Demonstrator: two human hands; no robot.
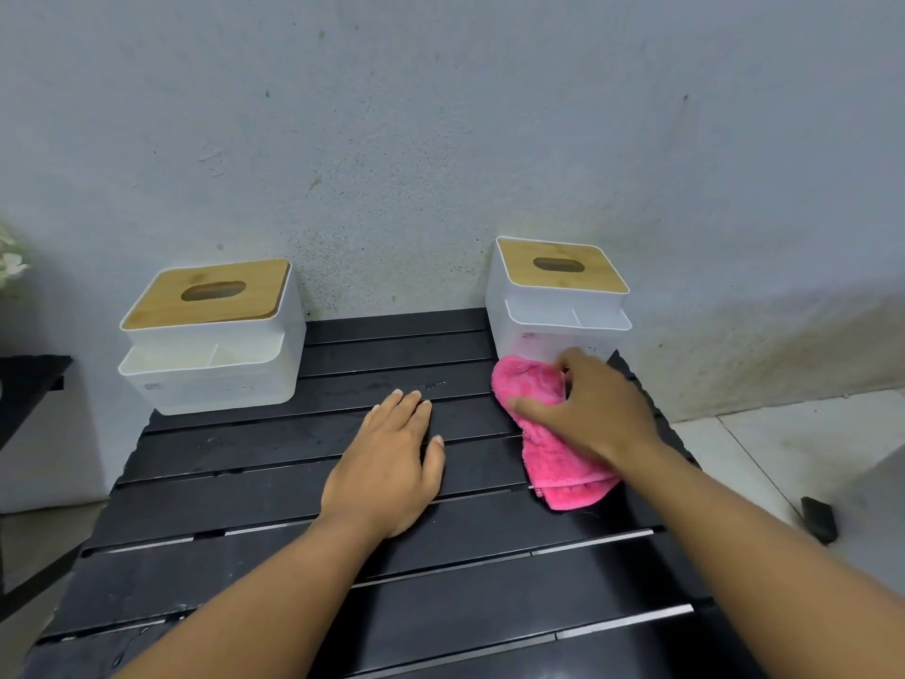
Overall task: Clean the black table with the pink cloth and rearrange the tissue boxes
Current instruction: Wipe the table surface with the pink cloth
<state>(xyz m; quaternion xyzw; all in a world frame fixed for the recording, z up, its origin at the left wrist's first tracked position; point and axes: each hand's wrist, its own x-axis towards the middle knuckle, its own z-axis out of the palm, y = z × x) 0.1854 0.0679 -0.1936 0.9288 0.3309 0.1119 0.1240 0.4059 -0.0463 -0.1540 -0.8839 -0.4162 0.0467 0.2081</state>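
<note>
The black slatted table (pixel 254 487) fills the lower part of the view. My left hand (pixel 389 463) lies flat on its middle, fingers straight. My right hand (pixel 592 409) grips the crumpled pink cloth (pixel 553 453) on the table's right side, just in front of the right tissue box (pixel 556 298). That box is white with a wooden lid and stands at the back right corner against the wall. A matching left tissue box (pixel 210 335) stands at the back left corner, partly over the table's edge.
A grey wall (pixel 440 139) rises directly behind the table. To the right is a light tiled floor (pixel 783 448) with a small black object (pixel 819 518) on it. Part of another dark surface (pixel 29 379) shows at the left edge.
</note>
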